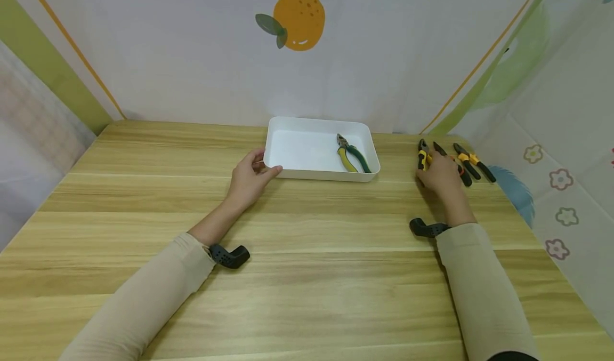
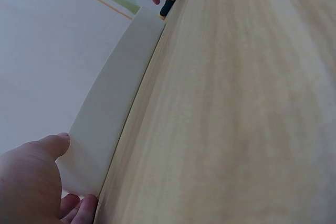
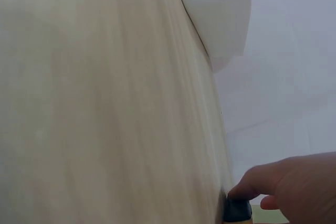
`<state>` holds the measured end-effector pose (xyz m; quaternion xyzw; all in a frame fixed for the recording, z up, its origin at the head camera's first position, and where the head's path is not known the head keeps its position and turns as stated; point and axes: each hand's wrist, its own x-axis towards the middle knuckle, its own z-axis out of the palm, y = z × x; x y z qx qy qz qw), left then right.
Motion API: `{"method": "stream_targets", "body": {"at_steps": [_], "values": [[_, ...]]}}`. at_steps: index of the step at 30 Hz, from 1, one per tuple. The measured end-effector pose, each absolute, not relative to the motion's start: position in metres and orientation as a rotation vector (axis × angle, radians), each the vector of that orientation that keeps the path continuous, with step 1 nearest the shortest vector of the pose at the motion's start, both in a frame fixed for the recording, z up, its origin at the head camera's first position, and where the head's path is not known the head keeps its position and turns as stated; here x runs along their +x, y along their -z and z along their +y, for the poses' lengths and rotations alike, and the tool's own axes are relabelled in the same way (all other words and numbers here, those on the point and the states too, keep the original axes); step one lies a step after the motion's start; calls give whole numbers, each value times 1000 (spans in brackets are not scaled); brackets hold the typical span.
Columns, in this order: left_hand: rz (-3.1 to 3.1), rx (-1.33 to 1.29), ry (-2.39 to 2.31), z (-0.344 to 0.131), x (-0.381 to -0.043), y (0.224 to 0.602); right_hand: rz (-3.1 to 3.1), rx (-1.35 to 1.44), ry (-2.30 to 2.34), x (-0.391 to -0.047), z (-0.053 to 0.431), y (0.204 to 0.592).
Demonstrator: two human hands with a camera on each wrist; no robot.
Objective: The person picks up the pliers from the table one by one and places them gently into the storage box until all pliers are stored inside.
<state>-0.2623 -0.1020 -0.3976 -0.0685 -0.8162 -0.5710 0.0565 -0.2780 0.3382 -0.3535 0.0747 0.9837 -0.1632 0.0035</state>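
Observation:
My left hand (image 1: 247,182) holds the near left corner of a white tray (image 1: 307,175), thumb on the front and fingers at the left side. Inside the tray, toward its right, lie pliers (image 1: 357,155) with green and yellow-green handles. At the table's right, my right hand (image 1: 443,177) pinches the handle of yellow-and-black pliers (image 1: 422,157), partly covering them. In the right wrist view a fingertip rests on the black handle end (image 3: 237,211). Red-and-black pliers (image 1: 464,175) lie partly hidden under that hand.
Another pair of yellow-and-black pliers (image 1: 481,167) lies farthest right, near the table edge. A printed white curtain (image 1: 201,57) hangs behind the wooden table (image 1: 326,286). Each wrist carries a small black camera mount (image 1: 230,256).

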Motion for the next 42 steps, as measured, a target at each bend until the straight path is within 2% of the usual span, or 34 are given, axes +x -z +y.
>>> {"method": "stream_targets", "body": {"at_steps": [11,27,42], "values": [[-2478,-214,1723,-103,-262,398,2997,252,451,-278,338,350],[-2467,-214,1743,-102,-262,398,3047,440,238,-281,331,366],[-2474,-202,1744,-102,-262,397,3175,435,140,-280,327,375]]}}
